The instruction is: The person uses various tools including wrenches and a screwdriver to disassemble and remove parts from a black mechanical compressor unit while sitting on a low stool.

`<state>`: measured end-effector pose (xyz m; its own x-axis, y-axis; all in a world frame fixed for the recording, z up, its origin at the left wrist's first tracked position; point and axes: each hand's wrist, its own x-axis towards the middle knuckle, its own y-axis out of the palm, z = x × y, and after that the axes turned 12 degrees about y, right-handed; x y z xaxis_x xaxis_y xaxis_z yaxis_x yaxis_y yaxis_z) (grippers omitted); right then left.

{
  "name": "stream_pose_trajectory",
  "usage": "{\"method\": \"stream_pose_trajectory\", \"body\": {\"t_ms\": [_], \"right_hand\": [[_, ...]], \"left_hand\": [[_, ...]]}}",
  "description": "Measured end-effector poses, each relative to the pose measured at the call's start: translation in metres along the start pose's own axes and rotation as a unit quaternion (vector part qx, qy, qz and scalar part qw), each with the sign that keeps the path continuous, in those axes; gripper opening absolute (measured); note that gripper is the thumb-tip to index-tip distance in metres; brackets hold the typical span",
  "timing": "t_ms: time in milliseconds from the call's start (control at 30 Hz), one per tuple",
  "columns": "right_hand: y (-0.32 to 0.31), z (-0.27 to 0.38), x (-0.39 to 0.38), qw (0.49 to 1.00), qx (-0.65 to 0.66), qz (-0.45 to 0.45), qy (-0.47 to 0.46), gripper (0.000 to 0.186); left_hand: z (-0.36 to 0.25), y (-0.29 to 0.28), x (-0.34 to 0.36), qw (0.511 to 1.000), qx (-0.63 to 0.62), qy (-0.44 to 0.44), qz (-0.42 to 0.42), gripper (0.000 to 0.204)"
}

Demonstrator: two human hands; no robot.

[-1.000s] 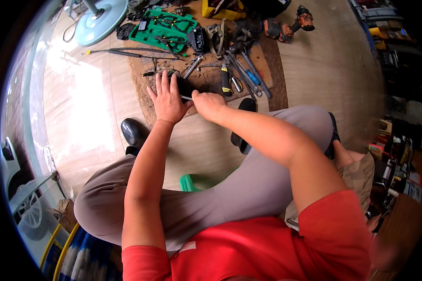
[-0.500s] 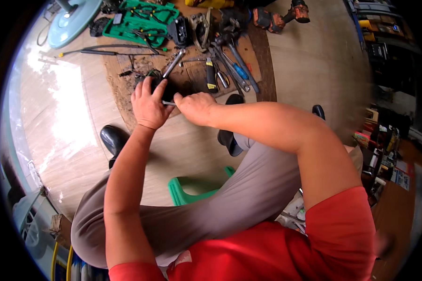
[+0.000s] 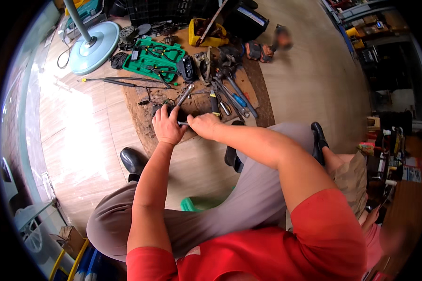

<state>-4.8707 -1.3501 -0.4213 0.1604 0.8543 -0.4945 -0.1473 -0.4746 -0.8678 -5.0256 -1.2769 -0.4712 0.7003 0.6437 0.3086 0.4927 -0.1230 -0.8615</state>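
My left hand [image 3: 169, 127] presses over a dark, greasy part [image 3: 184, 115] at the near edge of a worn wooden board [image 3: 140, 122]; its fingers curl over the part, and much of it is hidden. Closed around a thin shiny metal tool [image 3: 183, 123], my right hand [image 3: 204, 125] sits just to the right. The tool's kind is hidden by the fingers, and its bare length runs toward my left thumb. Beyond my left fingertips lies a chrome wrench [image 3: 185, 94]. A yellow-and-black handled tool [image 3: 214, 104] rests past my right hand.
Farther back are a green tool case [image 3: 155, 58], a yellow bin [image 3: 206, 35], a black battery [image 3: 246, 21] and an orange-black power drill [image 3: 262, 50]. Pliers and long-handled tools [image 3: 239, 96] lie right. A pale blue round stand base [image 3: 94, 47] stands left. Another person's leg [image 3: 334, 157] shows right.
The view has tilted, bringing more of the far side into sight. My hands hold nearly the same places over the board. More of the other person shows at right.
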Motion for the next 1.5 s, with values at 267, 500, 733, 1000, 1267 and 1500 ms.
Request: {"method": "stream_pose_trajectory", "body": {"t_ms": [267, 500, 733, 1000, 1267, 1500], "right_hand": [[0.019, 0.007, -0.007, 0.996, 0.050, -0.070, 0.031, 0.017], [0.006, 0.006, -0.013, 0.996, 0.087, -0.015, 0.030, 0.026], [0.016, -0.039, -0.038, 0.972, 0.232, 0.030, 0.021, 0.046], [0.069, -0.142, 0.009, 0.979, 0.043, 0.185, 0.076, 0.045], [0.135, -0.211, 0.068, 0.924, 0.095, 0.061, 0.366, 0.030], [0.148, -0.206, 0.080, 0.925, 0.089, 0.011, 0.369, 0.031]], "left_hand": [[-0.013, 0.002, -0.002, 0.991, 0.077, 0.107, 0.001, 0.069], [0.000, 0.008, 0.002, 0.990, 0.065, 0.083, 0.089, 0.049], [-0.003, 0.010, 0.006, 0.988, 0.079, 0.130, 0.026, 0.041], [-0.002, 0.008, 0.010, 0.988, 0.062, 0.138, 0.019, 0.042], [0.000, 0.008, 0.010, 0.987, 0.052, 0.152, 0.017, 0.044], [-0.003, -0.001, 0.012, 0.985, 0.056, 0.154, 0.058, 0.051]]}}
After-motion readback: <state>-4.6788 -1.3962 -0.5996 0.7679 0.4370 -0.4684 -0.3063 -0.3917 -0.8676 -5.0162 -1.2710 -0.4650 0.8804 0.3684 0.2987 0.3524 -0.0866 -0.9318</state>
